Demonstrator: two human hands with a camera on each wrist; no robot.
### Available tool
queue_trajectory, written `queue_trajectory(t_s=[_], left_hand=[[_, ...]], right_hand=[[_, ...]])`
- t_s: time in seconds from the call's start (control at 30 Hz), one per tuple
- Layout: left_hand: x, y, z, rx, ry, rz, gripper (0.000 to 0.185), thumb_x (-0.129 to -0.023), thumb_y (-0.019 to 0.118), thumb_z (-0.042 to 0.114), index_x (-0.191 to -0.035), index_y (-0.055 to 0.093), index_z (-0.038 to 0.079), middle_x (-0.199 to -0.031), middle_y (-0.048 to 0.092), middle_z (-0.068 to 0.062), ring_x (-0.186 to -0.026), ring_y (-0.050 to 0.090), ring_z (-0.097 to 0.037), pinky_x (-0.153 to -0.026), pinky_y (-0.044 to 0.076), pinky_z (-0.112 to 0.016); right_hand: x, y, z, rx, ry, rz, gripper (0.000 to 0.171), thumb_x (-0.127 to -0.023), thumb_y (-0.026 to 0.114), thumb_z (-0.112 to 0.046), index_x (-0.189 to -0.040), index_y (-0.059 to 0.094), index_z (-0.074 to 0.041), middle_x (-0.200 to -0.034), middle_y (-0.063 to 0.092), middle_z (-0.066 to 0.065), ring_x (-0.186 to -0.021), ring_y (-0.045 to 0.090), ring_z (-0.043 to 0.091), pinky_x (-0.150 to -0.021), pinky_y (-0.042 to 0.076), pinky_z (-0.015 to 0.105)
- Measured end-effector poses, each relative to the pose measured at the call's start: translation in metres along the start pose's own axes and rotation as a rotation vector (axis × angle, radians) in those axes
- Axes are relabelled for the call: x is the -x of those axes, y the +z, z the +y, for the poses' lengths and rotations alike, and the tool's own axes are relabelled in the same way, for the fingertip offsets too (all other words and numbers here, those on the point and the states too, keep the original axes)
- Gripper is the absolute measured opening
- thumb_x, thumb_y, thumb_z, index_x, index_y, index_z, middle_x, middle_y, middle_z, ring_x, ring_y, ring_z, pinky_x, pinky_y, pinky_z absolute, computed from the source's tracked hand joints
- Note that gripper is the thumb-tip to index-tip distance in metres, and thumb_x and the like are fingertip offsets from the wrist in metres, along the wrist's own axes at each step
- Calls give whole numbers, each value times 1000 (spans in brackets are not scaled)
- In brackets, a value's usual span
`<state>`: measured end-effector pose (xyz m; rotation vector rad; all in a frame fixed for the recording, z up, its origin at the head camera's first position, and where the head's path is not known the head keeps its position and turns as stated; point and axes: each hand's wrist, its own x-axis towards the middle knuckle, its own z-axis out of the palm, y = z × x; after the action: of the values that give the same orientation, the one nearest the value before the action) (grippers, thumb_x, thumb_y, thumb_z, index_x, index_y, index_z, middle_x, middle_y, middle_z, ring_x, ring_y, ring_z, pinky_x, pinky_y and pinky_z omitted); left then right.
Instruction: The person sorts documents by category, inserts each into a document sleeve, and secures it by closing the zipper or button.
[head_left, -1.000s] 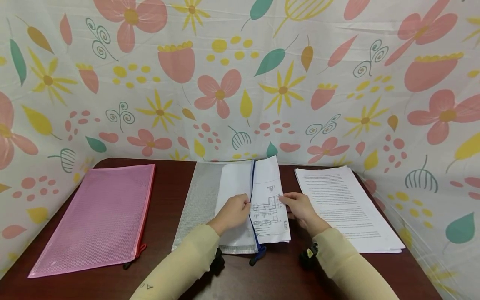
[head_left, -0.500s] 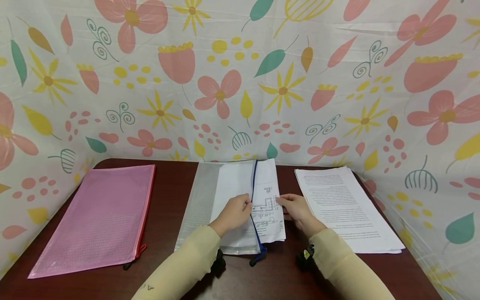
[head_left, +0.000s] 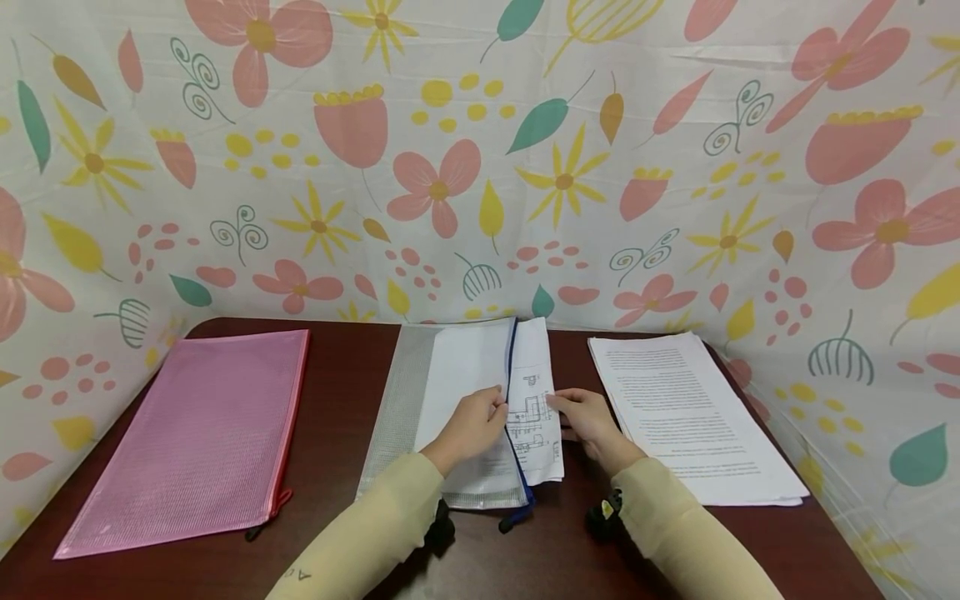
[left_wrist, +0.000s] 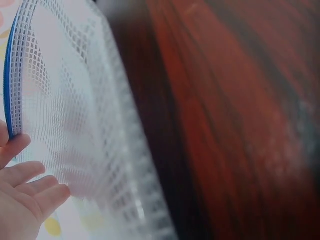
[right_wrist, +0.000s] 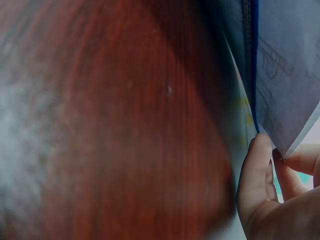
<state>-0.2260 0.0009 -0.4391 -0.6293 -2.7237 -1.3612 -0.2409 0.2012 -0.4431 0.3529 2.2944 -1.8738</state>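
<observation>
A clear mesh zipper pouch (head_left: 401, 392) with a blue zipper edge lies in the middle of the table, white paper showing inside it. My left hand (head_left: 471, 423) pinches the pouch's blue zipper edge; the left wrist view shows thumb and finger on that blue edge (left_wrist: 8, 85). Printed sheets (head_left: 531, 354) with line drawings stick out past the zipper on the right, partly inside the pouch. Between thumb and fingers, my right hand (head_left: 592, 423) pinches the outer edge of these sheets. In the right wrist view the sheet edge (right_wrist: 295, 112) sits in that pinch.
On the left lies a pink mesh zipper pouch (head_left: 202, 433) with a red zipper edge. A stack of printed text pages (head_left: 690, 408) lies on the right. The dark wooden table (head_left: 337, 375) backs onto a flower-patterned cloth (head_left: 480, 167).
The right hand has moved left with the drawing sheets, which now reach less far past the blue zipper edge. The left hand keeps its pinch, and the pouch has shifted slightly right.
</observation>
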Motion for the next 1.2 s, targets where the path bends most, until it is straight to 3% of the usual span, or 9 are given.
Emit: queue_trajectory(t_s=[0.1, 0.27, 0.37, 0.63, 0.93, 1.0, 1.07, 1.13, 1.2], left_hand=[[0, 1, 1, 7, 4, 3, 22, -95, 47, 13, -78, 58, 6, -133, 53, -24, -114, 58, -32, -82, 47, -33], [-2, 3, 4, 21, 6, -1, 21, -95, 47, 13, -79, 59, 6, -134, 53, -23, -114, 58, -32, -78, 47, -32], [-2, 3, 6, 29, 12, -6, 21, -95, 47, 14, -79, 58, 7, -134, 53, -21, -127, 50, -31, -84, 45, -32], [-2, 6, 8, 48, 24, -3, 20, -95, 47, 12, -79, 57, 9, -133, 55, -19, -119, 56, -30, -73, 44, -27], [-3, 10, 10, 76, -2, -7, 19, -96, 46, 15, -81, 57, 9, -135, 53, -19, -123, 52, -28, -86, 45, -35], [-3, 11, 10, 92, -6, -10, 19, -96, 46, 15, -82, 57, 9, -136, 53, -18, -107, 60, -25, -81, 45, -31], [-4, 11, 11, 114, -1, -17, 19, -97, 46, 15, -82, 56, 8, -136, 52, -19, -79, 60, -19, -70, 45, -27], [-5, 12, 13, 139, 5, -28, 20, -97, 45, 15, -82, 56, 8, -137, 51, -19, -56, 48, -13, -58, 42, -22], [-5, 12, 14, 162, 11, -39, 20, -97, 45, 15, -83, 56, 7, -138, 50, -20, -43, 34, -9, -49, 37, -21]], right_hand=[[0, 1, 1, -2, 2, 3, 36, -91, 61, -18, -118, 58, 5, -89, 68, 4, -70, 64, 9, -61, 55, 28], [0, 4, 0, -5, 7, 2, 36, -90, 62, -19, -118, 59, 4, -93, 67, 6, -71, 64, 10, -62, 55, 28], [0, 6, -1, -1, 10, 5, 36, -90, 62, -19, -118, 59, 3, -94, 66, 6, -71, 63, 10, -61, 55, 28], [1, 10, -2, 19, 7, 8, 34, -89, 63, -20, -115, 61, 2, -94, 65, 5, -70, 61, 11, -61, 56, 29], [2, 17, -3, 44, -5, 14, 31, -89, 64, -19, -112, 63, 2, -103, 63, 10, -75, 62, 13, -61, 56, 29], [2, 19, -3, 58, -14, 19, 32, -88, 64, -19, -111, 63, 3, -103, 62, 12, -75, 61, 13, -60, 56, 29], [2, 20, -4, 72, -19, 23, 32, -88, 65, -19, -111, 64, 2, -102, 62, 12, -75, 60, 12, -60, 56, 29], [1, 21, -4, 86, -26, 28, 31, -87, 65, -18, -109, 65, 3, -101, 62, 12, -73, 60, 12, -59, 56, 29], [0, 21, -4, 98, -36, 21, 30, -87, 64, -17, -109, 65, 4, -100, 62, 12, -71, 59, 11, -59, 56, 30]])
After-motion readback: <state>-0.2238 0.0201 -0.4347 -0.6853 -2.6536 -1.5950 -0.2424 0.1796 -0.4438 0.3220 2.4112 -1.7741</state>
